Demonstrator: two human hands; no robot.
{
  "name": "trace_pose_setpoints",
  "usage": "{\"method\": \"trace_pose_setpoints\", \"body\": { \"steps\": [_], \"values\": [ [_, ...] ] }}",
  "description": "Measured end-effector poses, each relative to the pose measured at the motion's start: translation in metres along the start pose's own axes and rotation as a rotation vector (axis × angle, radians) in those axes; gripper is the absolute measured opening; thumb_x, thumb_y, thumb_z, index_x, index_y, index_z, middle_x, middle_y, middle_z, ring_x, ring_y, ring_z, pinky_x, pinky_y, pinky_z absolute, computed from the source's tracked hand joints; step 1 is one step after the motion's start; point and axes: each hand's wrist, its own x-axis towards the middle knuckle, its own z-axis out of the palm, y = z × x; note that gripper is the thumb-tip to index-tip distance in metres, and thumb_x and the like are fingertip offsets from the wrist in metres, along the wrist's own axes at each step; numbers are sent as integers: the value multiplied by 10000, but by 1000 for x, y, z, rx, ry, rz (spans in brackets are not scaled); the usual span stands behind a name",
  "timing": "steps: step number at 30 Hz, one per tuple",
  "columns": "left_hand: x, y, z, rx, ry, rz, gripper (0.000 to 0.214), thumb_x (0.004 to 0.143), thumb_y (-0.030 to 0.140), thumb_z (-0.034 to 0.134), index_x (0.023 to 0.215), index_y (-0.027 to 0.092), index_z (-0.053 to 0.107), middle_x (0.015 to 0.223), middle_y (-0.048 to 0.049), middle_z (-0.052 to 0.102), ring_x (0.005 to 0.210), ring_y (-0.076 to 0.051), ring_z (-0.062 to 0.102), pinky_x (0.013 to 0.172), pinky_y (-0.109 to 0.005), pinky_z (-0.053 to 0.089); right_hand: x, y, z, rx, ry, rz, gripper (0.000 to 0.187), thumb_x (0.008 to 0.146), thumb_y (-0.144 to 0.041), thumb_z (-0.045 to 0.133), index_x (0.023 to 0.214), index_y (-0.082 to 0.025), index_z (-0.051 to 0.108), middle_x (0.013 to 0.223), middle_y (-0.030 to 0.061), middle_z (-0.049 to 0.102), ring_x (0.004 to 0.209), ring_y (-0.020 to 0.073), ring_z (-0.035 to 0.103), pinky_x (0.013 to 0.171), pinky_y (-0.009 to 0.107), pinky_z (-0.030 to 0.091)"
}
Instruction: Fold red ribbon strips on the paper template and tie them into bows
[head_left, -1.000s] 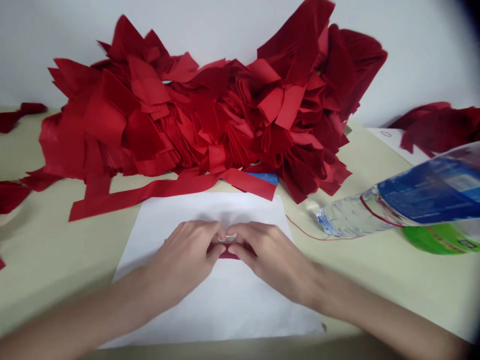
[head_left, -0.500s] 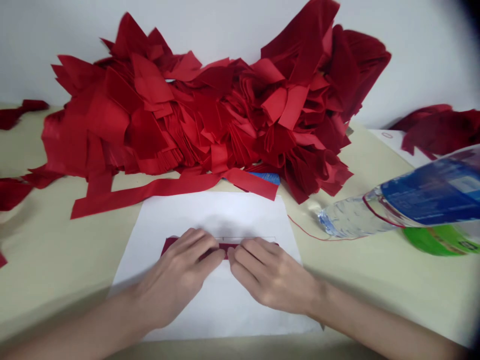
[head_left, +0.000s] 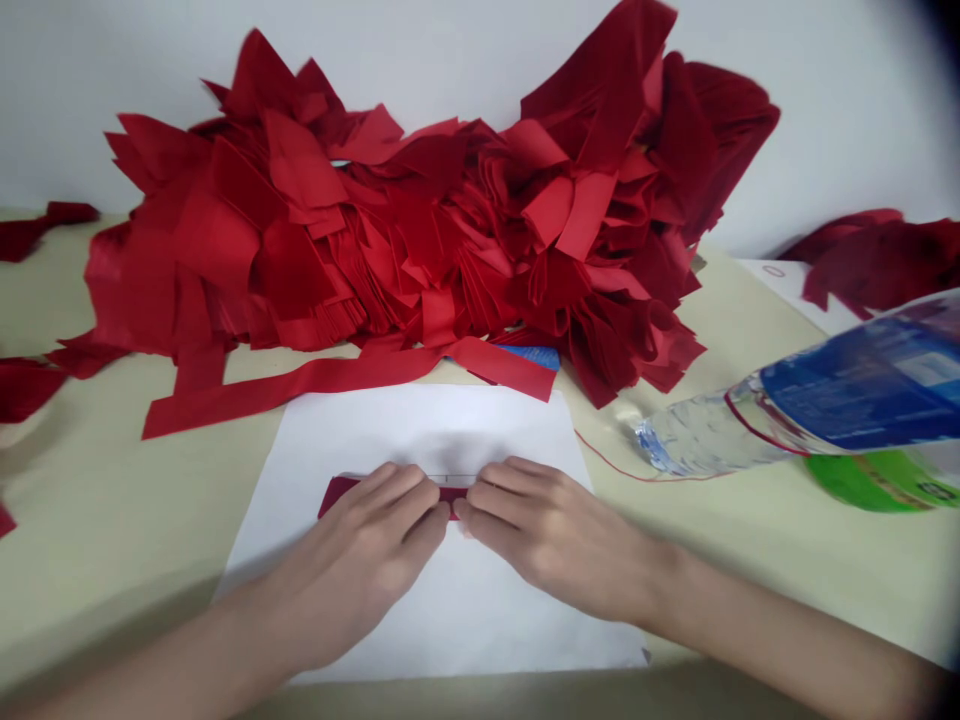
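Note:
A dark red fabric strip (head_left: 339, 494) lies across the white paper sheet (head_left: 480, 620), close to a thin ruled line drawn on the paper. My left hand (head_left: 390, 525) is closed on the strip left of its middle, fingers curled over the far edge and thumb along the near edge. My right hand (head_left: 529, 520) pinches the same strip just to the right, its thumb almost meeting the left thumb. Between the hands a short dark red stretch shows; the strip's right end is hidden under my right hand.
A big heap of red fabric strips (head_left: 420, 220) stands against the wall, with one long loose strip (head_left: 315, 378) before it. At right lie a water bottle (head_left: 840, 390), a green packet (head_left: 862, 485), a red thread (head_left: 622, 470) and more red fabric (head_left: 885, 260).
My right hand has shifted slightly, its fingers bunching closer over the strip. The strip's left end sits marginally further left. My left hand keeps nearly the same place.

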Motion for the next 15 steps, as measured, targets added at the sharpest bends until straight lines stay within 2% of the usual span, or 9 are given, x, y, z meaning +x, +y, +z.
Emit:
{"method": "trace_pose_setpoints", "body": {
  "steps": [3, 6, 12, 15],
  "values": [
    [3, -1, 2, -34, 41, -31, 225, 869, 59, 398, 816, 176, 583, 769, -44, 547, 731, -195, 484, 675, -357, 428, 0, 1, 4, 65, 6, 60, 135, 897, -112, 498, 839, -125, 620, 796, 35, 593, 757, 164, 490, 661, 298, 410],
    [6, 0, 2, -62, 33, -69, 191, 864, 85, 435, 782, 181, 578, 742, -36, 536, 704, -189, 475, 640, -341, 419, -2, -1, 7, 62, 8, 86, 150, 898, -99, 485, 838, -122, 620, 778, 38, 584, 737, 162, 483, 655, 298, 410],
    [10, 1, -4, -31, -52, -52, 207, 870, 71, 457, 714, 176, 545, 742, -24, 527, 726, -189, 470, 667, -363, 405, -3, -4, 16, -125, 131, -37, 177, 879, -61, 460, 816, -91, 623, 721, 67, 581, 685, 193, 491, 604, 327, 386],
    [11, 0, -5, -52, -50, -75, 205, 915, 149, 433, 773, 172, 579, 748, -28, 541, 759, -198, 487, 700, -383, 417, 2, 0, 18, -105, 129, 1, 230, 904, -107, 429, 755, -107, 604, 676, 57, 560, 645, 182, 482, 584, 321, 380]
  ]
}}
